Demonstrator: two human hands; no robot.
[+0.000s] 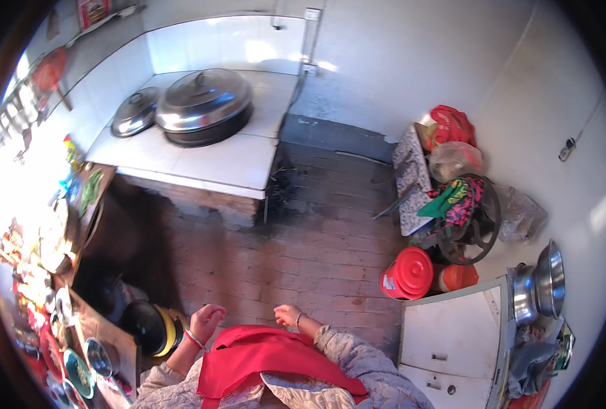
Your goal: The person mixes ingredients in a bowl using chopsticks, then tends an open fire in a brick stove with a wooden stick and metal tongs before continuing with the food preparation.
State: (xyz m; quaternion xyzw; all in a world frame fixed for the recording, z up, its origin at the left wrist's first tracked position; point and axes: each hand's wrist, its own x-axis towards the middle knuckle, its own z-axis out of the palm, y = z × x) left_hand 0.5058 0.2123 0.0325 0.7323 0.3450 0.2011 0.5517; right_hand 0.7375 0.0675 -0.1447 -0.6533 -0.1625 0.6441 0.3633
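My left hand [208,321] is raised before my body at the lower middle, its fingers curled and nothing visible in them. A bangle [194,338] circles that wrist. To its right, my right hand [287,315] has its fingers bent inward, also with no object seen, and a bracelet [298,319] at the wrist. The two hands are apart. A red cloth, apparently an apron [277,353], lies over the front of my quilted, light patterned jacket [354,358], between my forearms. Brick floor [277,271] shows beyond the hands.
Ahead stands a white-tiled stove [221,161] with a large lidded pan [206,107] and a smaller metal lid [137,112]. Bowls crowd a wooden counter [101,327] at left. At right are a red lidded bucket [410,273], a spoked wheel [469,220] and a white cabinet [451,327].
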